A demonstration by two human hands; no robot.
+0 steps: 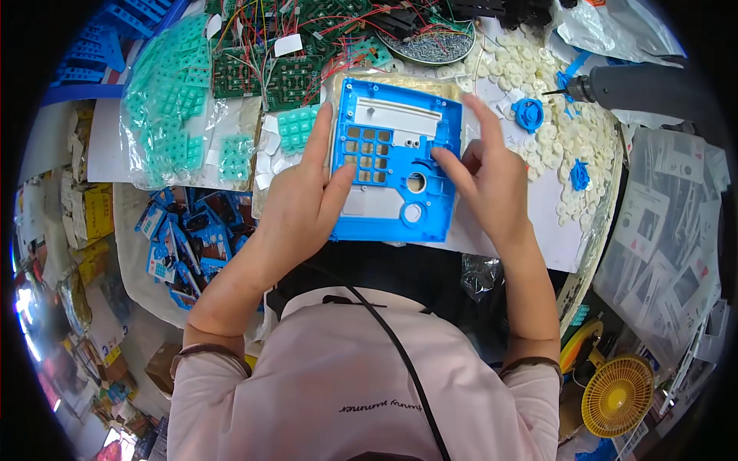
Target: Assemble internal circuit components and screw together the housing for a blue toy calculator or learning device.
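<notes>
Nearest the camera: pink shirt (338,361), a black cable (400,346) running down its front.
Blue panel (400,163): between both hands at the near side of the table (598,223), its face with a grid of square openings and two round ones turned to the camera.
Left hand (296,200): grasping the panel's left side, thumb over the rim, fingers along the edge.
Right hand (496,180): thumb against the panel near the round openings, index finger stretched by the upper right corner, others curled; cannot tell whether they grip anything.
Beyond the panel: green circuit boards (269,77) with red wires (330,34), and a dish (434,60) of small metal pieces.
Left side: turquoise keypads (173,138) in clear plastic; lower down, heaped blue devices (184,246).
Right side: white discs (550,169), a blue ring part (529,115), a dark power tool (646,88); farther out, a clear bag (653,238) and a yellow fan (617,396).
</notes>
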